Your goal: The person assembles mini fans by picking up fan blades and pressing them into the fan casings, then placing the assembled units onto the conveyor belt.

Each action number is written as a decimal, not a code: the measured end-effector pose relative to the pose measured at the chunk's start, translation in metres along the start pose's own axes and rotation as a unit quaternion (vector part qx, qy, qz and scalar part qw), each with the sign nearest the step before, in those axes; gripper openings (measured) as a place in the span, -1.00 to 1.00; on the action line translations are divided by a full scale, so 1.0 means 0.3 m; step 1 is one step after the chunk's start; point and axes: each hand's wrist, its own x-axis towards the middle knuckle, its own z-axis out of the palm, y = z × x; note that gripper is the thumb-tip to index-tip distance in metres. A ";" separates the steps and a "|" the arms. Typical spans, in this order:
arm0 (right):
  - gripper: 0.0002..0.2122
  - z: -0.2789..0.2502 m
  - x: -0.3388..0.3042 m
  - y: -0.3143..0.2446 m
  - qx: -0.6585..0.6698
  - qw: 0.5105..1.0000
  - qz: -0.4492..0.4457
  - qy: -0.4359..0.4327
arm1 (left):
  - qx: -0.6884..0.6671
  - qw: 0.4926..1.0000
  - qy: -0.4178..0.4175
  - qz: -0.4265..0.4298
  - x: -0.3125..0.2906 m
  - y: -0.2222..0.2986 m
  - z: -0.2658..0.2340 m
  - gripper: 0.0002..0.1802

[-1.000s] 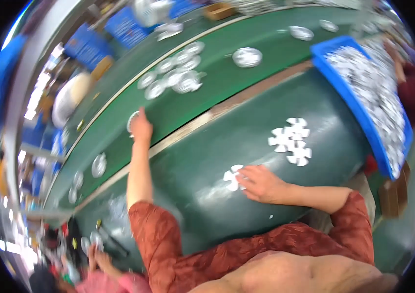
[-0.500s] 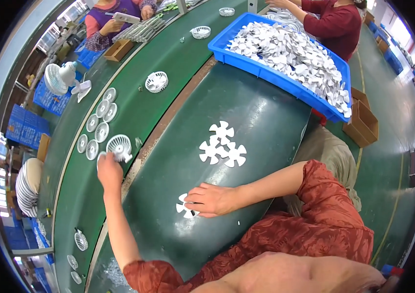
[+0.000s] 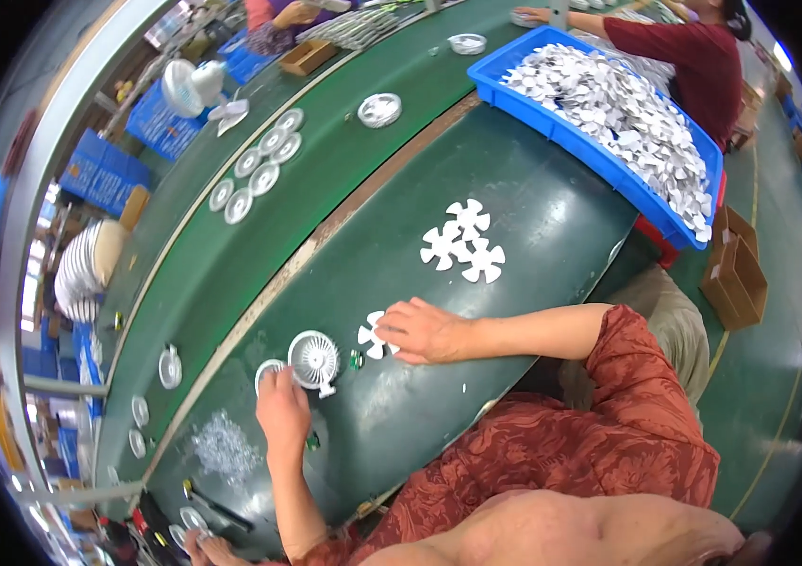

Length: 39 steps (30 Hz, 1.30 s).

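Note:
My left hand (image 3: 283, 410) is closed on the rim of a white round fan grille (image 3: 269, 371) at the near left of the green table. Touching or nearly touching it is a white fan housing (image 3: 314, 358) with a ribbed round back and a short stem. My right hand (image 3: 427, 330) rests over a white fan blade (image 3: 375, 336), fingers bent onto its right side and hiding part of it. Between the housing and that blade lies a small green part (image 3: 356, 359). A second small green part (image 3: 312, 441) sits beside my left wrist. Three white fan blades (image 3: 462, 242) lie grouped farther off.
A blue tray (image 3: 599, 160) heaped with fan blades stands far right. Along the left runs a green conveyor belt (image 3: 203, 255) carrying several round grilles (image 3: 264, 177). Small clear pieces (image 3: 225, 448) and a dark-handled tool (image 3: 217, 505) lie near left. Other people work nearby.
My left hand has come from the belt onto the table; the housing and a grille are now on the table. My right hand stays at the fan blade. The view has turned.

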 end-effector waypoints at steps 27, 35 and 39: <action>-0.66 -0.072 0.054 -0.056 0.073 0.977 0.127 -0.158 | -0.831 0.484 0.026 -0.275 -0.018 0.110 0.229 -0.64; -0.73 -0.073 0.039 -0.073 0.030 0.970 0.187 -0.151 | -0.821 0.515 0.017 -0.245 -0.018 0.169 0.229 -0.70; -0.75 -0.111 0.060 -0.105 0.002 0.971 0.233 -0.051 | -0.812 0.531 0.003 -0.244 -0.025 0.183 0.235 -0.68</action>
